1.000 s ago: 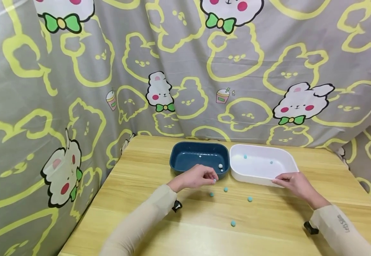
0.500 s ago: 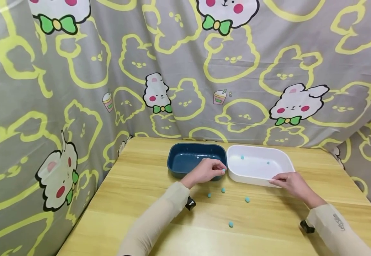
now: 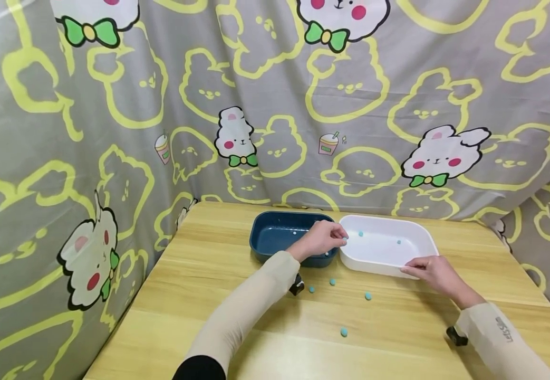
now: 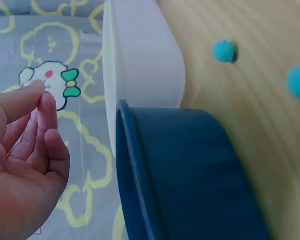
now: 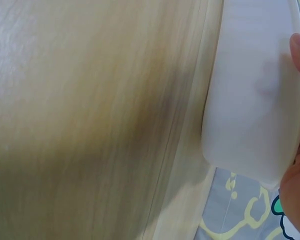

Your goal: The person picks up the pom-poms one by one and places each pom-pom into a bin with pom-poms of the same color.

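Note:
My left hand (image 3: 322, 237) is above the seam between a dark blue bin (image 3: 267, 256) and a white bin (image 3: 374, 268). It pinches a small light blue pom-pom (image 3: 345, 241), which the fingers hide in the left wrist view. My right hand (image 3: 433, 268) grips the front rim of the white bin near its right corner, thumb on the outside. Two blue pom-poms lie in the white bin, one of them a pom-pom (image 3: 361, 233) towards the back. Small white balls (image 3: 295, 233) show in the dark blue bin, partly covered by my left arm.
Several blue pom-poms lie loose on the wooden table (image 3: 161, 327) before the bins, the nearest pom-pom (image 3: 344, 332) towards the front. A patterned grey curtain (image 3: 275, 174) stands behind the table and along its left side. The two bins touch or nearly touch.
My left hand has moved right and away from me, carrying the pinched pom-pom from the dark blue bin's front to the white bin's left rim. My right hand keeps its grip on the white bin.

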A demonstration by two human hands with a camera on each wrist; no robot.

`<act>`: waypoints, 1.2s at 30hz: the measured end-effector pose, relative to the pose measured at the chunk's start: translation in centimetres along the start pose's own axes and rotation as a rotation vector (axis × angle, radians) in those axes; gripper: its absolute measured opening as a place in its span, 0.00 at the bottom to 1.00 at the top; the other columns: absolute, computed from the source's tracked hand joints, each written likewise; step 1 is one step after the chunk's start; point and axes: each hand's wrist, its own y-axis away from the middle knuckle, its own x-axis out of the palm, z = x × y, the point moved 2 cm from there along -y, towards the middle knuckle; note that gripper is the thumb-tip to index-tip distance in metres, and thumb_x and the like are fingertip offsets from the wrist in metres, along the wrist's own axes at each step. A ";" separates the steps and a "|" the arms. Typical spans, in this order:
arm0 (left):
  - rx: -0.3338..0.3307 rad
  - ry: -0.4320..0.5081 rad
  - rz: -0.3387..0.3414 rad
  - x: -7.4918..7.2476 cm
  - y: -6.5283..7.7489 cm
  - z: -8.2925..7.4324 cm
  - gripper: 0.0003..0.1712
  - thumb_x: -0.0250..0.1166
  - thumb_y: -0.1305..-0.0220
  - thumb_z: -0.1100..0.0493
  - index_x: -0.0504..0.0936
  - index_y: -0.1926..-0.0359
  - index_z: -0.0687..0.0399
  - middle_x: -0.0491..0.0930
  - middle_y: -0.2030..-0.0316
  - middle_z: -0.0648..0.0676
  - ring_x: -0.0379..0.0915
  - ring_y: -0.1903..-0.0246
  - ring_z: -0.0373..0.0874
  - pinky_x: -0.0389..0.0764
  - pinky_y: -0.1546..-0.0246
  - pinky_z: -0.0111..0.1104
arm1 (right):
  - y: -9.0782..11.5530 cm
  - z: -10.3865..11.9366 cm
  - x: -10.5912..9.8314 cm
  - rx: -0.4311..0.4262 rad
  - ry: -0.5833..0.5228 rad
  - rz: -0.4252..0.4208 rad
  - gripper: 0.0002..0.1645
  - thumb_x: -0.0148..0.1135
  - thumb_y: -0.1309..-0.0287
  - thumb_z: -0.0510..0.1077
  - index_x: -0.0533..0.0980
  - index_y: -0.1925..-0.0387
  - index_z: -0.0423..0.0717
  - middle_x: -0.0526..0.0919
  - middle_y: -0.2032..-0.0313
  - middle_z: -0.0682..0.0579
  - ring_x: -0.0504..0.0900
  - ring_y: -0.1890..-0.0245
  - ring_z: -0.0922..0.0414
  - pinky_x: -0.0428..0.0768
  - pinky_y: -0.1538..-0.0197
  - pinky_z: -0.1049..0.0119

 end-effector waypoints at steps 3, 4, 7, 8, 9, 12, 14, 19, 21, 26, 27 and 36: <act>0.013 -0.035 0.007 0.2 -0.7 -0.4 0.09 0.62 0.35 0.58 0.83 0.57 0.55 0.79 0.69 0.42 0.74 0.68 0.31 0.74 0.67 0.22 | 0.1 0.0 0.0 -0.001 0.003 -0.003 0.04 0.70 0.49 0.43 0.84 0.76 0.52 0.83 0.79 0.62 0.72 0.79 0.70 0.71 0.75 0.72; 0.016 -0.045 0.010 0.2 -0.9 -0.5 0.08 0.62 0.35 0.58 0.83 0.57 0.55 0.79 0.68 0.42 0.74 0.68 0.31 0.74 0.66 0.22 | 0.1 0.0 0.0 -0.003 0.002 -0.004 0.03 0.70 0.49 0.43 0.84 0.76 0.52 0.83 0.79 0.63 0.71 0.79 0.70 0.71 0.75 0.72; 0.020 -0.060 0.030 0.4 -1.4 -0.7 0.08 0.63 0.36 0.59 0.84 0.58 0.55 0.80 0.68 0.43 0.74 0.66 0.32 0.74 0.65 0.22 | 0.1 -0.1 0.1 -0.009 -0.003 -0.007 0.03 0.70 0.49 0.43 0.84 0.76 0.52 0.83 0.79 0.63 0.70 0.80 0.70 0.70 0.76 0.72; 0.017 -0.067 0.038 0.6 -1.6 -0.7 0.08 0.63 0.36 0.59 0.84 0.58 0.54 0.80 0.67 0.43 0.74 0.66 0.31 0.74 0.65 0.22 | 0.2 -0.2 0.1 -0.009 -0.005 -0.008 0.03 0.70 0.49 0.43 0.84 0.76 0.52 0.83 0.79 0.63 0.70 0.80 0.70 0.70 0.76 0.72; 0.015 -0.068 0.047 0.7 -1.8 -0.8 0.07 0.63 0.36 0.59 0.83 0.58 0.54 0.80 0.67 0.43 0.74 0.65 0.32 0.74 0.65 0.22 | 0.2 -0.2 0.1 -0.010 -0.007 -0.008 0.03 0.70 0.49 0.43 0.84 0.76 0.52 0.83 0.79 0.63 0.70 0.80 0.70 0.70 0.76 0.72; -0.002 -0.058 0.058 0.9 -2.3 -0.7 0.07 0.65 0.37 0.59 0.83 0.59 0.54 0.79 0.68 0.43 0.74 0.66 0.32 0.74 0.66 0.23 | 0.2 -0.3 0.1 -0.015 -0.006 -0.013 0.03 0.70 0.49 0.43 0.84 0.76 0.52 0.83 0.78 0.63 0.71 0.79 0.71 0.70 0.76 0.72; -0.012 -0.052 0.054 0.9 -2.7 -0.7 0.07 0.65 0.38 0.60 0.83 0.59 0.55 0.79 0.69 0.43 0.73 0.66 0.33 0.74 0.66 0.23 | 0.2 -0.3 0.1 -0.019 -0.005 -0.017 0.03 0.71 0.49 0.43 0.84 0.76 0.52 0.83 0.78 0.63 0.71 0.79 0.71 0.71 0.75 0.72; -0.027 -0.045 0.049 1.0 -3.6 -0.9 0.06 0.65 0.39 0.61 0.83 0.60 0.55 0.79 0.69 0.44 0.73 0.67 0.33 0.74 0.66 0.23 | 0.2 -0.2 0.1 -0.022 -0.006 -0.023 0.04 0.71 0.50 0.43 0.84 0.77 0.52 0.82 0.79 0.65 0.71 0.79 0.71 0.70 0.75 0.72; -0.034 -0.045 0.054 1.0 -3.9 -0.8 0.06 0.65 0.38 0.61 0.83 0.60 0.55 0.79 0.69 0.44 0.73 0.67 0.34 0.74 0.66 0.23 | 0.2 -0.2 0.0 -0.022 -0.008 -0.023 0.04 0.71 0.50 0.43 0.84 0.77 0.53 0.82 0.79 0.65 0.71 0.79 0.71 0.70 0.76 0.72; -0.049 -0.075 0.051 1.4 -4.6 -0.6 0.07 0.64 0.37 0.62 0.83 0.58 0.56 0.79 0.68 0.45 0.74 0.66 0.35 0.74 0.66 0.23 | 0.2 -0.2 -0.1 -0.016 -0.003 -0.016 0.04 0.71 0.50 0.44 0.84 0.77 0.53 0.82 0.79 0.66 0.71 0.79 0.71 0.70 0.75 0.72; -0.051 -0.083 0.047 1.4 -4.7 -0.5 0.07 0.63 0.37 0.62 0.83 0.58 0.57 0.80 0.67 0.46 0.74 0.66 0.35 0.74 0.66 0.23 | 0.2 -0.2 -0.1 -0.015 -0.002 -0.014 0.04 0.71 0.49 0.44 0.84 0.77 0.53 0.82 0.79 0.65 0.71 0.79 0.71 0.70 0.75 0.72; -0.082 -0.113 0.015 2.3 -5.5 0.2 0.08 0.63 0.37 0.63 0.83 0.58 0.58 0.78 0.69 0.47 0.73 0.67 0.37 0.73 0.67 0.24 | 0.2 -0.6 0.2 -0.034 -0.017 -0.031 0.04 0.71 0.50 0.43 0.84 0.77 0.53 0.82 0.79 0.66 0.73 0.79 0.71 0.71 0.75 0.73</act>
